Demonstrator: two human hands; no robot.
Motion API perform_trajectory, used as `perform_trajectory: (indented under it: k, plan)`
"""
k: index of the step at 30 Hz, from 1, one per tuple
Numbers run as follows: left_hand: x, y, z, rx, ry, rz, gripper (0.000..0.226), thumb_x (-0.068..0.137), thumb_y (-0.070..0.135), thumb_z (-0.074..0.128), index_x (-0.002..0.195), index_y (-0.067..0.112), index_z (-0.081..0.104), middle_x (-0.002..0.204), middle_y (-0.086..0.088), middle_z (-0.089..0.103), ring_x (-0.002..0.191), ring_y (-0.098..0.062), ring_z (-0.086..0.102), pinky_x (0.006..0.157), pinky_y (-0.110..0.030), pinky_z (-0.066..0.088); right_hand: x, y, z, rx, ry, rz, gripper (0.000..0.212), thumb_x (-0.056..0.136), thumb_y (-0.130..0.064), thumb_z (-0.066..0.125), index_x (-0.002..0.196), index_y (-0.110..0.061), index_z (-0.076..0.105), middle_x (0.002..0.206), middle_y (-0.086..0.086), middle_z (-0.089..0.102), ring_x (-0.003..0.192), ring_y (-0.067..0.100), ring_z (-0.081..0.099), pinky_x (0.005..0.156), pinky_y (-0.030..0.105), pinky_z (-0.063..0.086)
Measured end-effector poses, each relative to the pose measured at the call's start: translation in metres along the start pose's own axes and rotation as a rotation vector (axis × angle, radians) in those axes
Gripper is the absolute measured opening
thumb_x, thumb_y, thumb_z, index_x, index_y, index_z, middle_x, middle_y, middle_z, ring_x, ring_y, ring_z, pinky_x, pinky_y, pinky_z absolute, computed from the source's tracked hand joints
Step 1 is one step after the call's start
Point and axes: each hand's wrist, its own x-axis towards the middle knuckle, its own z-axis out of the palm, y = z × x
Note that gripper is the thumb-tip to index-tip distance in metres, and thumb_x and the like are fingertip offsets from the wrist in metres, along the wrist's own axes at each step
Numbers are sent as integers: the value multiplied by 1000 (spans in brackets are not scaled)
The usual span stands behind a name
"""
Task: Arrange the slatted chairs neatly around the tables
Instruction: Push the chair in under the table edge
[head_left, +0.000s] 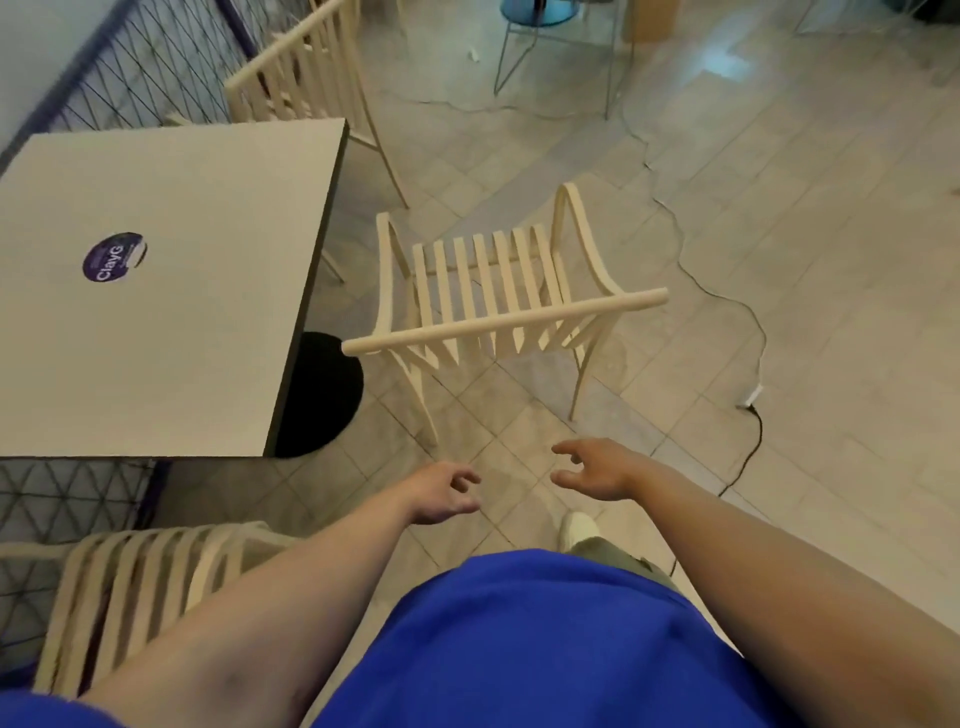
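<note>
Reach with left hand (441, 493) and right hand (592, 470), both empty with fingers loosely curled, to the top rail (504, 322) of the slatted chair (488, 275), standing right of the table (156, 171). Grip wide, lift a little, turn seat leftward, slide in straight.

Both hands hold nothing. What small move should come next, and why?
Probably reach forward and grip the top rail of the middle chair: the left hand and right hand are open short of it, and the chair stands away from the table.
</note>
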Motion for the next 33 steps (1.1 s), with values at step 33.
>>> perform_trajectory:
  k: [33]
  plan:
    - [143, 45, -191, 389, 21, 4, 61, 90, 31, 63, 144, 53, 42, 131, 7, 58, 112, -18, 57, 91, -37, 48, 177, -17, -178, -397, -86, -30, 53, 91, -20, 54, 139, -40, 46, 121, -1, 61, 99, 21, 59, 89, 41, 51]
